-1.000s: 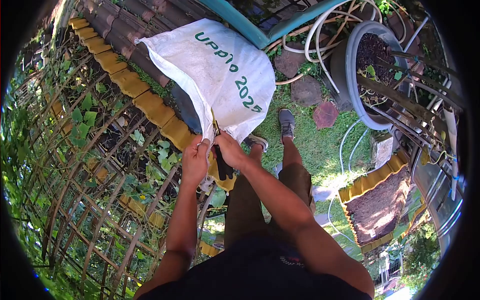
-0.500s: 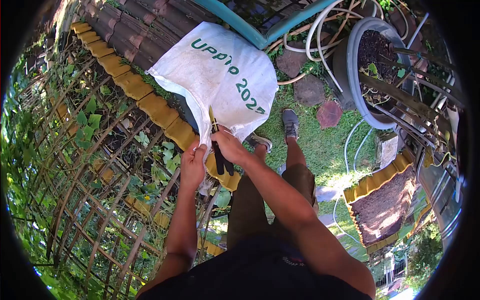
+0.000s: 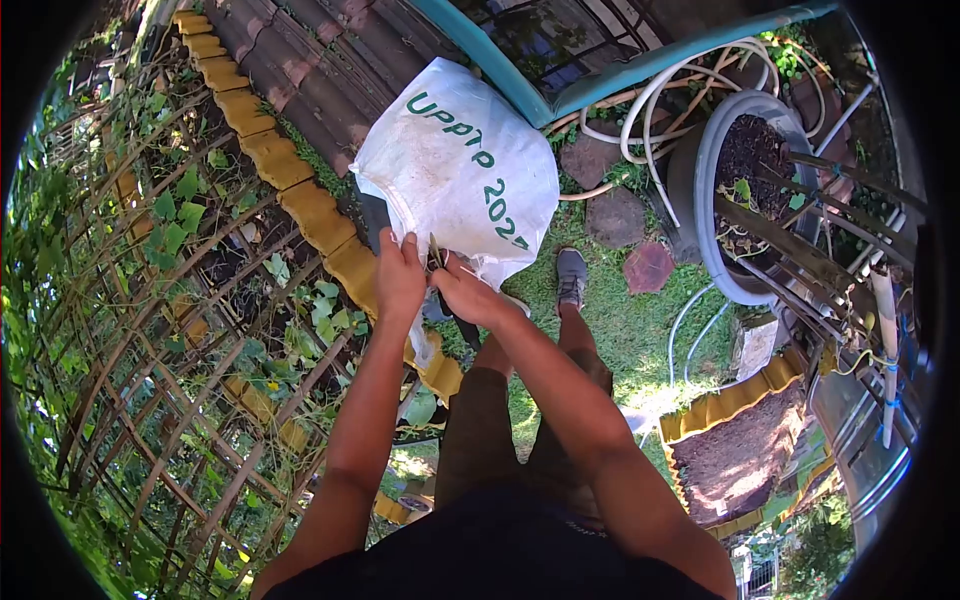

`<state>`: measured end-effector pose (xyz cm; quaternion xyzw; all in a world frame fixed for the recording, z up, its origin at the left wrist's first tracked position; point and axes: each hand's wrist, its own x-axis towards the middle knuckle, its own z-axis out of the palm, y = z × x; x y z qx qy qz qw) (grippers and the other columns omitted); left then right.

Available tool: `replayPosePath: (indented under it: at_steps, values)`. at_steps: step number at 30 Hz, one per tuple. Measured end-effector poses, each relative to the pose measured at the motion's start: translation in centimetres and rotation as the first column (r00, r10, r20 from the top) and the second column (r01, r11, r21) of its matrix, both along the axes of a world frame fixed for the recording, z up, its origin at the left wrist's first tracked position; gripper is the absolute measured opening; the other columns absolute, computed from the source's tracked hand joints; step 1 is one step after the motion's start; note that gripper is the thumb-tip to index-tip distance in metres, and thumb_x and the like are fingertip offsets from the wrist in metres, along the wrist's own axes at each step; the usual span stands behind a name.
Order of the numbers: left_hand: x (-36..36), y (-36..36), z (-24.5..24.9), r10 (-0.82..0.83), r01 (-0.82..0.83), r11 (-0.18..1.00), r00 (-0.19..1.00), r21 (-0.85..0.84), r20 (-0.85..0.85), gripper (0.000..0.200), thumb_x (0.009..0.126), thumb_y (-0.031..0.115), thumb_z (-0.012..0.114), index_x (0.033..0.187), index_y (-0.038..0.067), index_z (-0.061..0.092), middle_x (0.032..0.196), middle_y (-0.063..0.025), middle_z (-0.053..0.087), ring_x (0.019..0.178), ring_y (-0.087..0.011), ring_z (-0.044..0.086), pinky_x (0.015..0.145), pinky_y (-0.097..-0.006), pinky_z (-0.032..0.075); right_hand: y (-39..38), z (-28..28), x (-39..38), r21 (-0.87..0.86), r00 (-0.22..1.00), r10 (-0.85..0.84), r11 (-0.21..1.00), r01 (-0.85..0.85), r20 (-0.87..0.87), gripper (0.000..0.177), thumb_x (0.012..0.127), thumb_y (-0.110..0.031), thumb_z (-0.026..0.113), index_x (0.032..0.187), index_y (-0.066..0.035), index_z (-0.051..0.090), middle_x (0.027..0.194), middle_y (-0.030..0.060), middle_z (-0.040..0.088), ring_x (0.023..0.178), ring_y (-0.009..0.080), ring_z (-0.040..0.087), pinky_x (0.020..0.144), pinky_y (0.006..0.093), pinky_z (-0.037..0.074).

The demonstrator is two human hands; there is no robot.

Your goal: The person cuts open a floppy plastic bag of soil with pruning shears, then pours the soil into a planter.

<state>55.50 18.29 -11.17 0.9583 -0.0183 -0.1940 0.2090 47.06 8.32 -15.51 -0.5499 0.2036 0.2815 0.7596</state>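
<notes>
So the left hand (image 3: 400,278) is pinching the bottom edge of the white sack (image 3: 460,180), just beside the yellow edging (image 3: 320,215), while the right hand (image 3: 465,292) is clenching black-handled snips (image 3: 436,256) against it; I'd be pulling that cloth taut, fingers clear.

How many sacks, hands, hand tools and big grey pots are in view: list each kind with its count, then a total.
white sack: 1
hands: 2, the left hand and the right hand
black-handled tool: 1
grey pot: 1
Total: 5
</notes>
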Motion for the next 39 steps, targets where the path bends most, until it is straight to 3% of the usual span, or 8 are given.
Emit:
replayPosePath:
  at_steps: [6,7,14,19,24,28,31,39]
  values:
    - [0.0,0.1,0.7,0.030,-0.028,0.996,0.999,-0.079,0.024,0.023,0.101,0.022,0.051,0.098,-0.001,0.049,0.076,-0.0304,0.062,0.075,-0.0505,0.062,0.065,-0.0565,0.044,-1.3,2.1,0.0,0.202,0.978,0.138,0.974,-0.105,-0.157,0.061,0.090,-0.035,0.044,0.131,0.009,0.045,0.122,0.0257,0.056,0.115,0.0349,0.055,0.100,0.0396,0.041]
    - [0.0,0.3,0.6,0.026,-0.024,0.997,1.000,-0.074,0.018,0.023,0.101,0.022,0.051,0.098,-0.001,0.048,0.074,-0.0300,0.062,0.074,-0.0502,0.062,0.064,-0.0564,0.044,0.4,0.8,0.1,0.059,0.999,-0.038,0.998,0.038,-0.015,0.049,0.090,-0.032,0.046,0.119,0.007,0.051,0.102,0.0186,0.059,0.094,0.0268,0.058,0.087,0.0361,0.044]
    - [0.8,0.0,2.2,0.099,-0.117,0.981,0.988,-0.152,-0.122,0.021,0.100,0.019,0.051,0.092,0.000,0.046,0.070,-0.0277,0.061,0.068,-0.0475,0.062,0.060,-0.0552,0.043,-0.4,-0.1,2.5,0.176,0.999,-0.037,0.984,0.038,-0.007,0.031,0.088,-0.027,0.046,0.095,0.002,0.055,0.079,0.0097,0.055,0.073,0.0203,0.054,0.071,0.0344,0.044]
    - [2.4,1.6,1.0,0.011,-0.045,0.973,0.988,-0.224,-0.151,0.022,0.100,0.019,0.052,0.092,0.000,0.046,0.068,-0.0273,0.059,0.066,-0.0496,0.059,0.059,-0.0542,0.041,1.2,1.1,3.0,0.200,0.963,-0.158,0.959,0.202,-0.218,0.028,0.088,-0.025,0.049,0.084,0.001,0.057,0.080,0.0091,0.060,0.071,0.0185,0.056,0.070,0.0334,0.045]
    - [3.5,3.0,1.6,0.012,-0.093,0.965,0.949,-0.244,-0.315,0.020,0.099,0.020,0.053,0.096,0.001,0.048,0.069,-0.0272,0.058,0.065,-0.0503,0.057,0.059,-0.0541,0.040,0.3,2.8,5.2,0.070,0.980,-0.173,0.981,0.180,-0.095,0.027,0.089,-0.024,0.048,0.087,0.001,0.058,0.078,0.0084,0.060,0.071,0.0171,0.056,0.069,0.0319,0.045]
    - [5.4,1.8,3.9,0.111,-0.289,0.911,0.858,-0.293,-0.501,0.020,0.099,0.018,0.053,0.096,-0.001,0.048,0.068,-0.0250,0.057,0.062,-0.0437,0.060,0.060,-0.0512,0.043,1.6,2.6,6.0,0.171,0.946,-0.238,0.945,0.278,-0.222,0.025,0.090,-0.024,0.048,0.090,0.000,0.056,0.077,0.0078,0.059,0.071,0.0166,0.056,0.070,0.0320,0.045]
    - [5.3,2.5,2.6,0.003,-0.104,0.955,0.940,-0.277,-0.342,0.020,0.099,0.018,0.053,0.094,-0.001,0.049,0.066,-0.0229,0.056,0.058,-0.0386,0.061,0.058,-0.0476,0.044,1.6,3.6,6.4,0.216,0.928,-0.245,0.926,0.310,-0.280,0.023,0.090,-0.024,0.048,0.091,-0.002,0.055,0.077,0.0071,0.058,0.072,0.0161,0.056,0.070,0.0318,0.046]
    - [4.9,3.1,2.2,0.064,-0.209,0.934,0.895,-0.289,-0.441,0.019,0.099,0.017,0.053,0.094,-0.002,0.053,0.070,-0.0143,0.061,0.062,-0.0227,0.061,0.054,-0.0414,0.046,-0.1,3.5,6.0,0.373,0.879,-0.212,0.844,0.385,-0.428,0.028,0.091,-0.026,0.049,0.096,0.000,0.060,0.084,0.0070,0.062,0.077,0.0160,0.057,0.073,0.0310,0.046]
